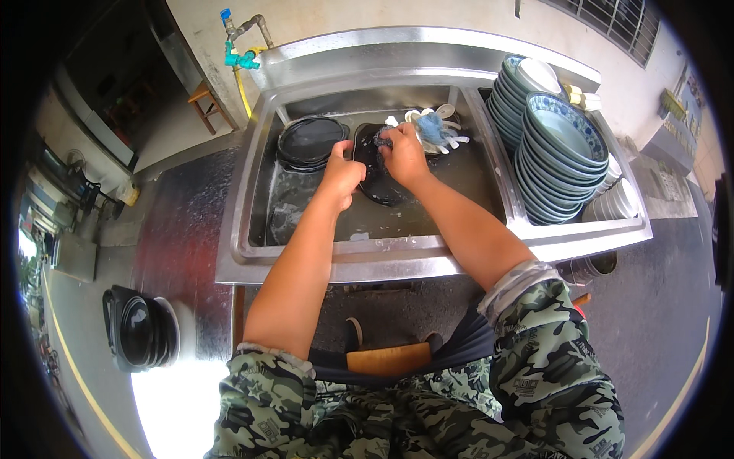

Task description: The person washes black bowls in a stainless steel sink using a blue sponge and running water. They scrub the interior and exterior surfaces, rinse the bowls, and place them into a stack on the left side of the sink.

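My left hand (pixel 343 177) grips the left edge of a black oval plate (pixel 375 183), which is tilted over the murky water of a stainless steel sink (pixel 373 252). In my right hand (pixel 404 152) is a dark scouring pad (pixel 383 137), pressed to the upper part of that plate. Left of my left hand sits a stack of black plates (pixel 312 137) in the basin. Beyond my right hand lies a pile of white spoons (pixel 445 111) with a blue mesh cloth (pixel 434 127) on top. Water hides part of the plate's lower rim.
Tall stacks of blue-patterned bowls (pixel 565 137) and white cups (pixel 613 202) fill the right compartment. A turquoise-handled tap (pixel 241 57) with a yellow hose (pixel 243 94) stands behind the sink's left corner. On the floor at left are more black dishes (pixel 140 333).
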The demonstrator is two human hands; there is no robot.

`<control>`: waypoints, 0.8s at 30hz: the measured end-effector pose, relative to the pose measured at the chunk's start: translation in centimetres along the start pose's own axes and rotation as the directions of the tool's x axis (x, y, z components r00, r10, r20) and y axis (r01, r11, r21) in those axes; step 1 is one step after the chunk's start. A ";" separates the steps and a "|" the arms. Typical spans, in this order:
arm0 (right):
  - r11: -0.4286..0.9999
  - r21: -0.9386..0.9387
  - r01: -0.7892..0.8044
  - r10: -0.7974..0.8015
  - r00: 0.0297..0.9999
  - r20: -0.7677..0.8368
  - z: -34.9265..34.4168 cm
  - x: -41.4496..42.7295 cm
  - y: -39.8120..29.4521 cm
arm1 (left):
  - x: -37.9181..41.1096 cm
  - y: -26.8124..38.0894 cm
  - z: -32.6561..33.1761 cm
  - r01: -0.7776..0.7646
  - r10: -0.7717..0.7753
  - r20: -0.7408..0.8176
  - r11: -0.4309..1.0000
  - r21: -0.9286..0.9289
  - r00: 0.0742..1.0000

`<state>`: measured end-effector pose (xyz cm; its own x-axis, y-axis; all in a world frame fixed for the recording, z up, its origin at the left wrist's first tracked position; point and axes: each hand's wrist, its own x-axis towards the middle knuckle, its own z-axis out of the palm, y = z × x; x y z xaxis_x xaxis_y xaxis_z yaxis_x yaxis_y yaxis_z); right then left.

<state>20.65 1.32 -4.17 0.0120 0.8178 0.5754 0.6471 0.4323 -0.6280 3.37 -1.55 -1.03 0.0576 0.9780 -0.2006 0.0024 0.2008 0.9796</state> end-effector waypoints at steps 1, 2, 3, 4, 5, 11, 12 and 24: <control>0.998 0.012 0.055 -0.054 0.998 -0.036 -0.1 -0.1 -0.1 | -0.6 0.7 0.4 0.013 -0.013 -0.004 0.999 -0.033 1.000; 0.994 0.020 0.110 -0.108 0.992 -0.072 -0.1 -0.3 -0.3 | -1.1 1.1 0.9 0.027 -0.027 -0.007 0.998 -0.065 1.000; 0.984 0.035 0.173 -0.169 0.980 -0.107 0.0 -0.2 -1.1 | -1.3 1.1 0.8 0.015 -0.015 0.006 0.998 -0.057 1.000; 0.971 0.084 0.223 -0.216 0.972 -0.090 -0.3 -0.6 -2.6 | -1.4 1.1 0.5 0.004 -0.004 0.016 0.999 -0.048 1.000; 0.966 0.117 0.231 -0.229 0.973 -0.033 -0.4 -0.8 -3.7 | -1.4 1.1 0.2 -0.007 0.008 0.025 0.999 -0.040 1.000; 0.862 0.114 0.494 -0.501 0.864 0.042 -1.2 -1.0 -5.1 | -2.2 2.2 -0.3 0.004 0.005 0.067 0.990 -0.143 0.998; 0.838 0.088 0.539 -0.543 0.839 0.033 -1.3 -0.7 -4.8 | -2.4 2.4 0.0 0.005 0.004 0.064 0.990 -0.139 0.998; 0.980 -0.002 0.198 -0.198 0.980 -0.004 -1.4 -0.1 -3.1 | -2.2 1.7 0.6 -0.030 0.033 0.037 0.997 -0.065 0.999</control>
<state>19.71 -0.71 -1.52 -0.1134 0.7143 0.6906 0.6379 0.5852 -0.5006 3.83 -3.38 1.09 0.0946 0.9813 -0.1678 -0.0647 0.1743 0.9826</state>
